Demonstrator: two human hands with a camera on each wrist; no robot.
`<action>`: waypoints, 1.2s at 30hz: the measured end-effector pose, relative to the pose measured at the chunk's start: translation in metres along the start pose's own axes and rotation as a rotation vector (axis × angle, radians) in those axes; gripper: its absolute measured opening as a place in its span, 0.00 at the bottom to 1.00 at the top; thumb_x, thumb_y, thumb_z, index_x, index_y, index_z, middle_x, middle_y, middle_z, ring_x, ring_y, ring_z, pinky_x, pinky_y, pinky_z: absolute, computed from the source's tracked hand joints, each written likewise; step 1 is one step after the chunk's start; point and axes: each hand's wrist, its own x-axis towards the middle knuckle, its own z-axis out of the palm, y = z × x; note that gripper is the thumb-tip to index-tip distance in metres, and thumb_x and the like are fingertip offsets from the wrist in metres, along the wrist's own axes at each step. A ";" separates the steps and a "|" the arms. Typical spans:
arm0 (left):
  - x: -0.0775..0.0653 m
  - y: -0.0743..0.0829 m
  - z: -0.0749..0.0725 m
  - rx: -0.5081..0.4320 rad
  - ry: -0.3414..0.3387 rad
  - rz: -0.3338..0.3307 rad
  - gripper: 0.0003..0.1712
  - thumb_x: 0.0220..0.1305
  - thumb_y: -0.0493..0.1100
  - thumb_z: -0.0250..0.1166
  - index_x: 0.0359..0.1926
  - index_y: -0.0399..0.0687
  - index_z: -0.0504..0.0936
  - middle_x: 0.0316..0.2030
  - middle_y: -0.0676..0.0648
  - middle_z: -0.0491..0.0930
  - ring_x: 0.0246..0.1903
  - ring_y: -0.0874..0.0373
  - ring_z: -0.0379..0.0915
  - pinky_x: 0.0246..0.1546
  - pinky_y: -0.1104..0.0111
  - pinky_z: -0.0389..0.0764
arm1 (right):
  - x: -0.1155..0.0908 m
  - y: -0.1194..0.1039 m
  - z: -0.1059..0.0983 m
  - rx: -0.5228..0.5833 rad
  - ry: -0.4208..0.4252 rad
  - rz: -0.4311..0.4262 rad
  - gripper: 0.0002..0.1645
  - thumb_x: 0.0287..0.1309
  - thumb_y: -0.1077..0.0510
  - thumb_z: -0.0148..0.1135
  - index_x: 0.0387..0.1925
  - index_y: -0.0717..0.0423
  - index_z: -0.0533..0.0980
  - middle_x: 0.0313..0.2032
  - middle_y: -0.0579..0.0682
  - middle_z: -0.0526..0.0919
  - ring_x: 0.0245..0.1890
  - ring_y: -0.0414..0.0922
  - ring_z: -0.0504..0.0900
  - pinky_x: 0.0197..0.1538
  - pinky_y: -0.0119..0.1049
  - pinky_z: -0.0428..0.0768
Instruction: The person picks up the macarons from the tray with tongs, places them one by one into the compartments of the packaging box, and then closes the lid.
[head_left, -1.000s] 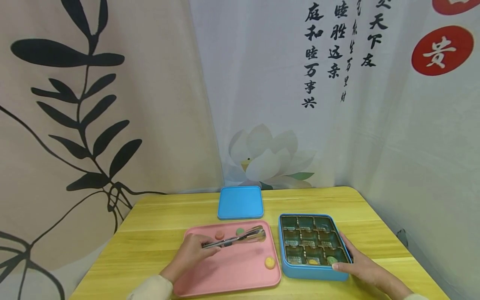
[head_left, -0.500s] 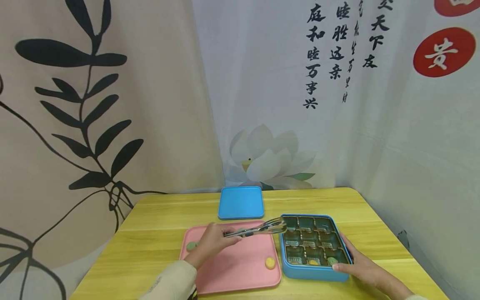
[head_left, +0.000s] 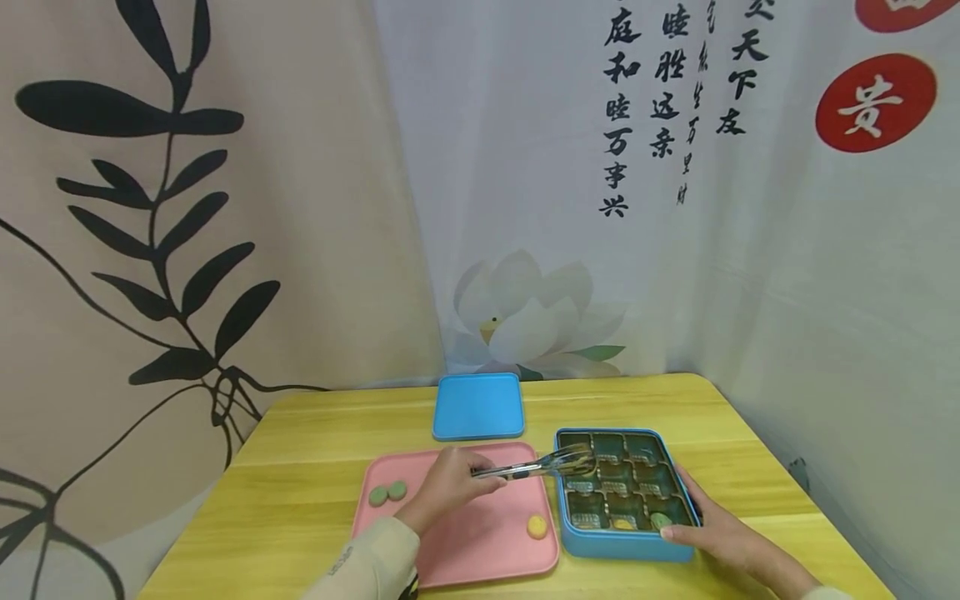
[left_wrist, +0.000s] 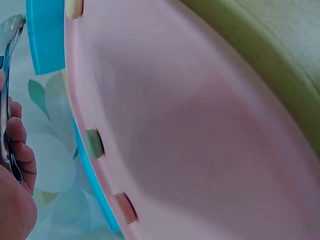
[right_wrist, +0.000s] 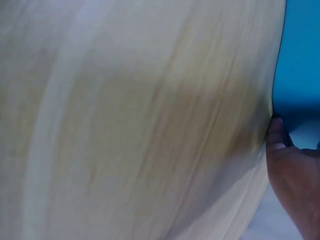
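Observation:
My left hand [head_left: 455, 483] grips metal serving tongs [head_left: 536, 467] by the handle. The tong heads reach over the near-left compartments of the blue box [head_left: 630, 546]; I cannot tell whether they hold a macaron. My right hand [head_left: 716, 525] holds the box at its front right corner, thumb on the rim, fingers along the side. Inside its divided insert, a yellow macaron [head_left: 624, 524] and a green macaron [head_left: 660, 521] sit in the front row. In the left wrist view a green macaron [left_wrist: 93, 144] and a pink macaron [left_wrist: 125, 208] lie along the tray's edge.
The pink tray [head_left: 480, 567] lies left of the box. It carries two green macarons [head_left: 387, 492] at its left and a yellow macaron [head_left: 537, 527] at its right. Behind the tray lies a blue lid [head_left: 478, 407]. A printed curtain [head_left: 337, 208] hangs behind the wooden table [head_left: 300, 475].
My left hand has carried the tongs rightward from over the tray to over the box, uncovering the two green macarons at the tray's left. My right hand has stayed on the box.

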 end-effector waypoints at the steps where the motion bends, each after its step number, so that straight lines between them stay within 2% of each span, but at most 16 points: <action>1: 0.000 0.000 0.000 0.002 0.003 0.001 0.07 0.54 0.49 0.76 0.29 0.53 0.90 0.22 0.64 0.82 0.20 0.68 0.69 0.20 0.72 0.72 | 0.000 0.000 0.000 0.003 0.000 -0.001 0.62 0.67 0.48 0.62 0.76 0.53 0.24 0.73 0.72 0.26 0.69 0.76 0.29 0.61 0.76 0.44; 8: -0.002 -0.004 -0.002 0.000 0.019 0.011 0.08 0.53 0.49 0.77 0.29 0.51 0.90 0.23 0.62 0.83 0.21 0.68 0.71 0.21 0.72 0.74 | 0.000 0.001 0.001 0.009 0.004 -0.014 0.63 0.66 0.49 0.62 0.76 0.54 0.24 0.73 0.72 0.25 0.69 0.76 0.30 0.61 0.76 0.43; 15: -0.004 -0.003 -0.007 -0.003 0.007 -0.006 0.08 0.55 0.51 0.75 0.32 0.53 0.90 0.23 0.63 0.82 0.19 0.67 0.67 0.18 0.72 0.70 | -0.001 0.000 0.001 -0.027 0.015 0.009 0.63 0.66 0.47 0.62 0.76 0.55 0.25 0.73 0.74 0.29 0.69 0.77 0.34 0.61 0.76 0.49; 22: -0.009 -0.010 -0.019 -0.015 0.033 -0.038 0.13 0.55 0.52 0.76 0.38 0.51 0.90 0.27 0.60 0.84 0.25 0.65 0.73 0.23 0.70 0.76 | 0.001 0.001 0.001 -0.016 0.015 0.002 0.62 0.67 0.49 0.62 0.76 0.54 0.25 0.73 0.74 0.29 0.69 0.77 0.35 0.61 0.75 0.51; 30: -0.018 -0.020 -0.033 -0.034 0.057 -0.077 0.16 0.54 0.55 0.76 0.40 0.51 0.90 0.23 0.58 0.80 0.21 0.64 0.68 0.20 0.71 0.71 | 0.000 0.000 0.001 -0.012 0.006 -0.010 0.62 0.68 0.49 0.61 0.76 0.54 0.24 0.72 0.74 0.28 0.69 0.77 0.33 0.61 0.76 0.49; 36: -0.026 -0.026 -0.042 -0.012 0.057 -0.087 0.18 0.54 0.56 0.75 0.41 0.51 0.89 0.25 0.59 0.80 0.23 0.64 0.69 0.22 0.71 0.73 | 0.000 0.001 0.000 -0.010 0.003 -0.021 0.62 0.67 0.50 0.61 0.76 0.55 0.24 0.72 0.74 0.28 0.69 0.77 0.32 0.61 0.76 0.48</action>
